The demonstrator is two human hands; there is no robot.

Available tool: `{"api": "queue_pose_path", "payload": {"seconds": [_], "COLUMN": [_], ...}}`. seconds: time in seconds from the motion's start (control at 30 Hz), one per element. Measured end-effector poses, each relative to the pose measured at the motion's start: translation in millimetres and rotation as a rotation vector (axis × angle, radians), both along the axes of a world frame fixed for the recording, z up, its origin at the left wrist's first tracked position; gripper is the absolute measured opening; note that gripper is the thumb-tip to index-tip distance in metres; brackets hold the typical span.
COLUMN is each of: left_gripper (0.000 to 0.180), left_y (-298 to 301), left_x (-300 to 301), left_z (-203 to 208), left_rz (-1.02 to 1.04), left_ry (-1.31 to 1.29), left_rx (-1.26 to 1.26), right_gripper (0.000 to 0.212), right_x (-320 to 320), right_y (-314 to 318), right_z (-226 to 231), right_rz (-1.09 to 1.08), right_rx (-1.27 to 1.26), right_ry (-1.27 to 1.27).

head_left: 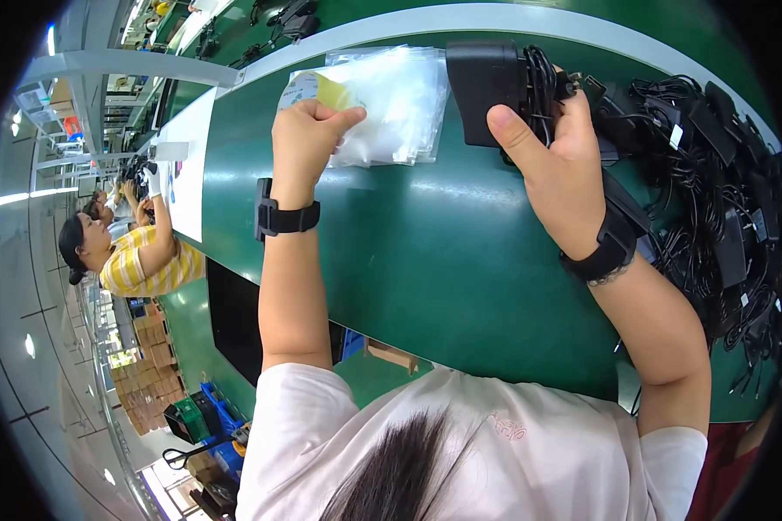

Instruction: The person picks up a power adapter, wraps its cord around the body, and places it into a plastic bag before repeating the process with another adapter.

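1. Right hand [565,169]: from my remote seat I see it clasping a black adapter [482,91] and its bundled cord [540,91], thumb across the adapter's face.
2. Adapter position: raised over the bench [426,252], just right of the clear plastic bags [400,104].
3. Left hand [308,143]: thumb and forefinger pressed together beside a curled yellow-and-white sheet [300,89] (I cannot tell whether they pinch it).
4. Far right: I note a heap of black adapters and cords [712,126].
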State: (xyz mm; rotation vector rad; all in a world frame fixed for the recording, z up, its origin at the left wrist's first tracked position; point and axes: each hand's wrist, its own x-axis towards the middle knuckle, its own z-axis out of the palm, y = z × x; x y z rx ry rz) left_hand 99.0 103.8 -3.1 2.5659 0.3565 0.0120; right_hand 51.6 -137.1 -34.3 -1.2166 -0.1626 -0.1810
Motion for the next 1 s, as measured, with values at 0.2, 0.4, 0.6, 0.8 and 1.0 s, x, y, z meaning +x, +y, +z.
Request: {"api": "queue_pose_path", "payload": {"seconds": [0.2,0.4,0.6,0.8,1.0], "left_gripper": [0.031,0.038,0.042,0.041,0.030], "left_y": [13.6,-45.7,-76.1,-77.5,-59.3], "left_x": [-7.8,-46.0,-77.2,-90.4,-80.3], "left_z": [12.1,-8.1,-32.3,-46.2,-36.1], "left_rz": [0.046,-0.104,-0.262,-0.335,-0.174], "left_ry": [-0.200,-0.052,-0.210,-0.328,-0.228], "left_rx": [-0.895,-0.524,-0.430,-0.547,-0.881], "right_gripper": [0.041,0.031,0.033,0.031,0.032], "right_x": [-0.2,5.0,-8.1,-8.2,-11.9], "right_y": [-2.3,-14.2,-12.0,0.3,-9.3], "right_z": [5.3,26.1,44.5,16.4,42.8], "right_rz": [-0.026,0.288,0.518,0.253,0.093], "right_rx": [-0.014,0.272,0.394,0.226,-0.122], "right_ry": [-0.017,0.257,0.522,0.464,0.118]}}
